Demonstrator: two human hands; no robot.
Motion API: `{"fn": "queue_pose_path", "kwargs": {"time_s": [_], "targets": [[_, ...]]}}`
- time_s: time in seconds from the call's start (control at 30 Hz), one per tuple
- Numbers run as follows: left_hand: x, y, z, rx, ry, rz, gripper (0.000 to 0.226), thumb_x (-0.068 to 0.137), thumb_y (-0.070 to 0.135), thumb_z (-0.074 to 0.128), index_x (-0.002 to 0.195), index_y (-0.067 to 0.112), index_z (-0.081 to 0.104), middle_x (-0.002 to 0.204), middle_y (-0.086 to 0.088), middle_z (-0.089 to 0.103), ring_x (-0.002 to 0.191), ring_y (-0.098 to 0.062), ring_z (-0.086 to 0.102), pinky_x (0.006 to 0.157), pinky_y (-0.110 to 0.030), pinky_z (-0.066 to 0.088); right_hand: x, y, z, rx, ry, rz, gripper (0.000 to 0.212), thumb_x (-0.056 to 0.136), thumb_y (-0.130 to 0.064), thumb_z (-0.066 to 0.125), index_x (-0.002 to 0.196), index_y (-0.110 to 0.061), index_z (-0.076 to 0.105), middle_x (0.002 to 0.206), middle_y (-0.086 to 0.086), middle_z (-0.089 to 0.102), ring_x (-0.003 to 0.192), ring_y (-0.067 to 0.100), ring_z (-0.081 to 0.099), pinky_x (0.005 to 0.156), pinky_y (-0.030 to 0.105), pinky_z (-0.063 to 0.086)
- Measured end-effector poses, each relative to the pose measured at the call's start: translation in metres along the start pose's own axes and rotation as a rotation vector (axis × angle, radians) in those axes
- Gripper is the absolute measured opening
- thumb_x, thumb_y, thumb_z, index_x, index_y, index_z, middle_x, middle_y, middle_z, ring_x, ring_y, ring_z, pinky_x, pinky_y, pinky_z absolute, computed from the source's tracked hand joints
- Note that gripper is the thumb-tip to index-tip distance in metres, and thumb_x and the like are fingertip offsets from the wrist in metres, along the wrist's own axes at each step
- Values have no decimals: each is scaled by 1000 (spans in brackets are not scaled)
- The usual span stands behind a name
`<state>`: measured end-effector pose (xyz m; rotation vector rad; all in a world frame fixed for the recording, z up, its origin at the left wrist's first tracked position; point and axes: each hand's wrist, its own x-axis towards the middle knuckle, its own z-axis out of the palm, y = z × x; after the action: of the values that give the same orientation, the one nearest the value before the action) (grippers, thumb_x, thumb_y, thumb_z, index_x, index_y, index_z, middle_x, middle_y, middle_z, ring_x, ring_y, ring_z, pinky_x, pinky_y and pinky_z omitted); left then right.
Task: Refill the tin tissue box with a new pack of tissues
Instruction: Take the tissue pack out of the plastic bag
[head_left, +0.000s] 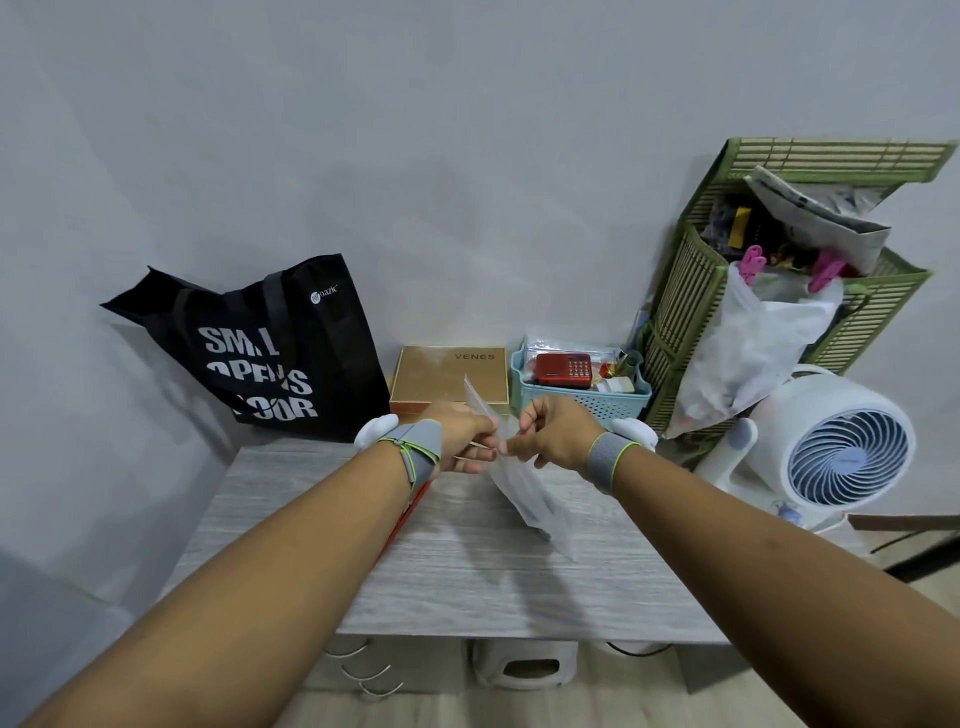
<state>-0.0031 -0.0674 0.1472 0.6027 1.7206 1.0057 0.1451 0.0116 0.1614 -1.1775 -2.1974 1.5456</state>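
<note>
Above the grey wood-grain table (467, 582), both hands hold a clear plastic tissue pack (524, 493) that hangs tilted down toward the right. My left hand (465, 439) pinches its upper edge from the left. My right hand (553, 434) pinches the same edge from the right, fingers curled. A flap of the wrapper (480, 397) sticks up between the hands. A red strip (408, 514) shows under my left forearm; most of that object is hidden, and I cannot tell if it is the tin box.
A black tote bag (270, 353) leans on the wall at back left. A gold box (449, 379) and a blue basket (582, 384) with a red radio stand behind the hands. A green woven hamper (691, 291) and a white fan (841, 447) are at the right.
</note>
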Motion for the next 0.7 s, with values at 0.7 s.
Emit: {"fn": "queue_pose_path", "kwargs": {"time_s": [0.7], "targets": [[-3,6,1,36,-1,14,9,87,22,67,86,14,63,70,-1,61,54,-13,56,47,-22,44,-5,-9,-5,-81,31,36,41,66,-8,89,87,-13,54,74,9,72,58,14,64,55,29,53]]}}
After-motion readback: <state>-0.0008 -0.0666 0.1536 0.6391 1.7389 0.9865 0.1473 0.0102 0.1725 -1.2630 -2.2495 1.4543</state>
